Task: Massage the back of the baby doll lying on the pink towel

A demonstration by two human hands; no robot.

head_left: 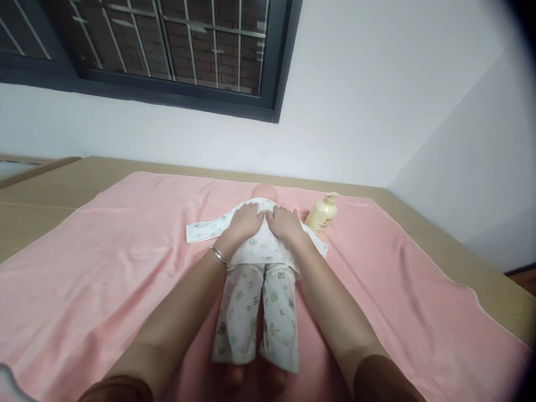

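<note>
A baby doll (pixel 264 193) in a white printed top (pixel 262 245) and matching trousers (pixel 240 307) lies stretched out on a pink cloth (pixel 125 251), its feet toward me. My left hand (pixel 246 219) rests flat on the upper left of the doll's top. Beside it, my right hand (pixel 285 222) lies on the upper right of the top, and the two thumbs nearly meet at the middle. Both hands look open, with fingers pointing up toward the doll's shoulders. A bracelet (pixel 220 255) circles my left wrist. The doll's face does not show.
A cream pump bottle (pixel 322 214) stands on the cloth, just right of my right hand by the doll's sleeve. The cloth covers most of a wooden table (pixel 46 215) set against a white wall (pixel 347 111). A dark-framed window (pixel 176 84) with bars is above.
</note>
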